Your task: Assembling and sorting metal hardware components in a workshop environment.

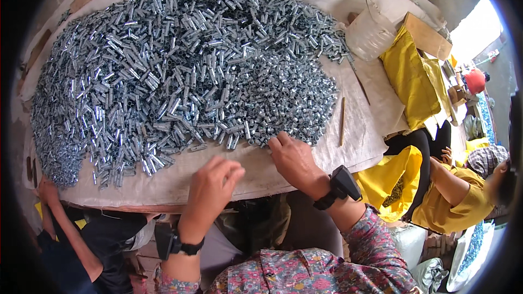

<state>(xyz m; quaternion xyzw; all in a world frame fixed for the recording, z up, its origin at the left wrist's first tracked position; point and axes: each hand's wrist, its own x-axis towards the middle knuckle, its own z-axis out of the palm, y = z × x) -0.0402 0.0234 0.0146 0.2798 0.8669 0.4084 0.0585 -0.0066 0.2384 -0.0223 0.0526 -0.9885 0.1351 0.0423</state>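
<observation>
A wide heap of shiny metal tubes [158,71], slotted sleeves by their look, covers most of the table. Short metal rings [283,100] lie along the heap's near right side. My right hand [297,163] is at the front edge of these rings, its fingertips drawn together and touching or nearly touching the nearest pieces. Over the bare cloth strip at the table's front, my left hand [210,193] hangs with fingers curled in and the thumb near them. Whatever either hand pinches is hidden or too small to name.
Pale cloth [354,136] covers the table. A thin stick [342,122] lies right of the rings, near a translucent bucket [370,32] and yellow sacking [414,76]. A co-worker's hand [48,191] rests by smaller parts [62,160] at left. Another person [457,196] sits at right.
</observation>
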